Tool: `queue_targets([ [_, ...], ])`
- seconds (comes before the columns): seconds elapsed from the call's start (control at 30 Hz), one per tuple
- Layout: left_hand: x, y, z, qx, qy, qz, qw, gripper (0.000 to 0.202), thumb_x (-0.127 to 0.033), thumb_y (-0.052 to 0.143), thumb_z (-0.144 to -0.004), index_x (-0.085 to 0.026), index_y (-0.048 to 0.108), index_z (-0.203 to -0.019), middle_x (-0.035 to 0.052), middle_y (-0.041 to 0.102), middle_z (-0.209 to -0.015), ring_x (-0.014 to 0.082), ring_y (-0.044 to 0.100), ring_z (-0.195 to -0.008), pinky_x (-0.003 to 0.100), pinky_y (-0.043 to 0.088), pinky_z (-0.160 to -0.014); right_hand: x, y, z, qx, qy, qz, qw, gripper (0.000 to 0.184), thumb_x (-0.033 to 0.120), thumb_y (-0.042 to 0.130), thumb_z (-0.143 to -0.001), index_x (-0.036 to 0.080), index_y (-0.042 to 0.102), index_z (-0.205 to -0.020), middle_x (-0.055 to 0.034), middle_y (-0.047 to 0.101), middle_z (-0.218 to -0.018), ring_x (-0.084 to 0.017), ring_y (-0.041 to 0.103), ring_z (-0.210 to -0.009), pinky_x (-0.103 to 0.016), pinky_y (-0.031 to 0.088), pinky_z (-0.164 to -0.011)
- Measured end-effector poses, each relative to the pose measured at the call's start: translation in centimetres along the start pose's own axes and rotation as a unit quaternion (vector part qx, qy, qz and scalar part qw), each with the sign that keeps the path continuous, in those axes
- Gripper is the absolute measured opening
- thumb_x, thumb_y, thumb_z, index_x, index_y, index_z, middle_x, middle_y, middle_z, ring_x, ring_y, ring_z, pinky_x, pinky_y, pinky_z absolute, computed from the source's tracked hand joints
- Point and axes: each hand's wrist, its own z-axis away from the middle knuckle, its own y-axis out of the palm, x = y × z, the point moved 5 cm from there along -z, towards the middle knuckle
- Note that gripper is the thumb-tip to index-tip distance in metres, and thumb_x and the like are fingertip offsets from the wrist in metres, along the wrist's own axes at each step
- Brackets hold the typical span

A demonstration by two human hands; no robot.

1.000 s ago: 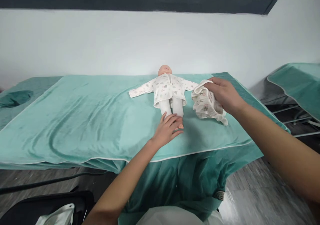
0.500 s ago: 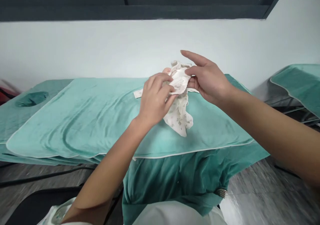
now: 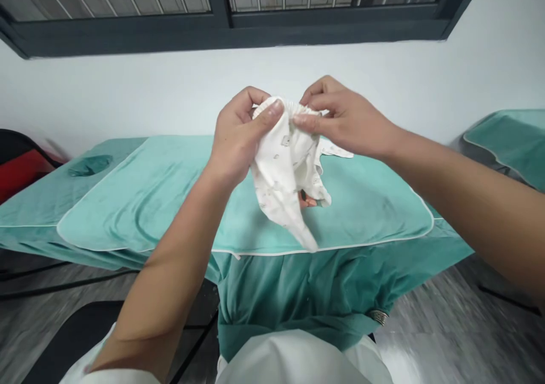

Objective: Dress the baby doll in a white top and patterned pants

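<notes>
Both hands hold up a small white printed baby garment [image 3: 284,171] by its gathered elastic edge, in front of me and above the bed. My left hand [image 3: 239,134] pinches the left side of that edge, thumb on top. My right hand [image 3: 340,117] pinches the right side with thumb and fingers. The cloth hangs down between them to a point. Behind it lies a baby doll, almost fully hidden; only a printed sleeve [image 3: 338,151] and a bit of a foot [image 3: 307,201] show on the teal towel [image 3: 140,202].
The teal towel with white piping covers a teal massage bed [image 3: 323,293] against a white wall under a dark-framed window [image 3: 221,9]. A second teal bed [image 3: 511,145] stands at the right. A black chair [image 3: 55,344] is at lower left, a red object [image 3: 19,171] far left.
Both hands lifted the garment higher and took its elastic edge between thumbs and fingers, spreading it. A second ago the left hand lay on the doll's legs and the right held the garment alone.
</notes>
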Motion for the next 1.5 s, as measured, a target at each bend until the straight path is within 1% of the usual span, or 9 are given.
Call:
queue_targets([
  [0.17, -2.1, -0.9, 0.4, 0.089, -0.018, -0.074, 0.993, 0.036, -0.051, 0.072, -0.085, -0.016, 0.064, -0.08, -0.0008, 0.058, -0.071, 0.0069, 0.05, -0.059, 0.02, 0.036, -0.052, 2.0, -0.5, 0.9, -0.001, 0.002, 0.024, 1.0, 0.039, 0.043, 0.074, -0.086, 0.018, 0.055, -0.062, 0.0023, 0.05, -0.069, -0.012, 0.054, -0.075, -0.023, 0.042, -0.065],
  [0.37, -3.4, 2.0, 1.6, 0.114, -0.075, -0.074, 0.988, 0.027, -0.035, 0.08, -0.078, -0.014, 0.064, -0.078, -0.0014, 0.059, -0.072, 0.0146, 0.064, -0.073, 0.021, 0.046, -0.061, 2.3, 0.9, 0.6, -0.011, -0.011, -0.005, 1.0, 0.049, 0.051, 0.071, -0.087, 0.019, 0.046, -0.059, 0.0048, 0.037, -0.06, -0.008, 0.046, -0.061, -0.02, 0.036, -0.057],
  [0.6, -0.8, 1.3, 1.2, -0.039, -0.065, 0.077, 0.994, 0.028, -0.04, 0.074, -0.084, -0.018, 0.057, -0.078, -0.0011, 0.059, -0.075, 0.0178, 0.069, -0.084, 0.028, 0.055, -0.073, 0.1, 2.1, 2.4, 0.156, 0.09, -0.059, 0.982, 0.046, 0.062, 0.084, -0.065, 0.022, 0.064, -0.073, 0.0018, 0.063, -0.069, -0.014, 0.061, -0.069, -0.023, 0.047, -0.057],
  [0.87, 2.1, 4.0, 4.8, 0.193, -0.244, 0.046, 0.949, 0.038, -0.046, 0.085, -0.072, -0.018, 0.059, -0.07, -0.0018, 0.053, -0.051, 0.0169, 0.062, -0.057, 0.03, 0.052, -0.058, -2.3, 2.0, 1.9, -0.021, 0.075, -0.153, 0.985, 0.05, 0.074, 0.07, -0.075, 0.024, 0.062, -0.08, -0.0002, 0.067, -0.076, -0.019, 0.067, -0.076, -0.029, 0.054, -0.063],
  [0.97, 3.0, 3.1, 4.3, 0.126, -0.222, 0.09, 0.963, 0.034, -0.043, 0.084, -0.072, -0.016, 0.066, -0.083, 0.0022, 0.067, -0.068, 0.0208, 0.07, -0.073, 0.032, 0.056, -0.071, -3.6, 2.3, 2.3, 0.01, 0.11, -0.167, 0.98, 0.052, 0.074, 0.072, -0.072, 0.024, 0.065, -0.081, -0.0009, 0.069, -0.076, -0.019, 0.067, -0.073, -0.029, 0.054, -0.061],
  [1.13, 4.8, 2.9, 3.7, 0.035, -0.198, 0.15, 0.968, 0.04, -0.047, 0.079, -0.077, -0.018, 0.066, -0.102, 0.0038, 0.074, -0.089, 0.0242, 0.073, -0.095, 0.034, 0.058, -0.086, -5.8, 3.7, 3.6, 0.169, 0.189, -0.116, 0.96, 0.045, 0.056, 0.089, -0.061, 0.02, 0.071, -0.08, -0.0029, 0.073, -0.077, -0.019, 0.068, -0.068, -0.028, 0.052, -0.055],
  [1.33, 5.2, 4.4, 5.6, 0.15, -0.27, 0.155, 0.938, 0.056, -0.051, 0.085, -0.069, -0.015, 0.068, -0.108, 0.0089, 0.076, -0.092, 0.0286, 0.074, -0.092, 0.039, 0.06, -0.082, -5.3, 2.8, 2.3, 0.009, 0.131, -0.188, 0.973, 0.047, 0.067, 0.076, -0.074, 0.022, 0.067, -0.087, -0.0035, 0.072, -0.082, -0.02, 0.07, -0.08, -0.031, 0.058, -0.068],
  [1.4, 4.9, 4.3, 6.1, 0.182, -0.289, 0.15, 0.928, 0.059, -0.045, 0.09, -0.064, -0.013, 0.068, -0.109, 0.0102, 0.077, -0.095, 0.029, 0.074, -0.09, 0.038, 0.06, -0.08, -5.2, 2.8, 2.3, 0.002, 0.133, -0.2, 0.971, 0.049, 0.07, 0.073, -0.075, 0.022, 0.066, -0.088, -0.0044, 0.072, -0.082, -0.022, 0.07, -0.082, -0.033, 0.059, -0.072],
  [1.5, 4.8, 3.5, 5.6, 0.133, -0.273, 0.154, 0.94, 0.055, -0.043, 0.089, -0.065, -0.013, 0.068, -0.106, 0.0092, 0.077, -0.093, 0.0277, 0.075, -0.087, 0.037, 0.06, -0.078, -5.6, 3.4, 2.9, 0.05, 0.151, -0.213, 0.964, 0.053, 0.073, 0.071, -0.075, 0.022, 0.067, -0.087, -0.0053, 0.071, -0.077, -0.023, 0.07, -0.079, -0.034, 0.06, -0.07],
])
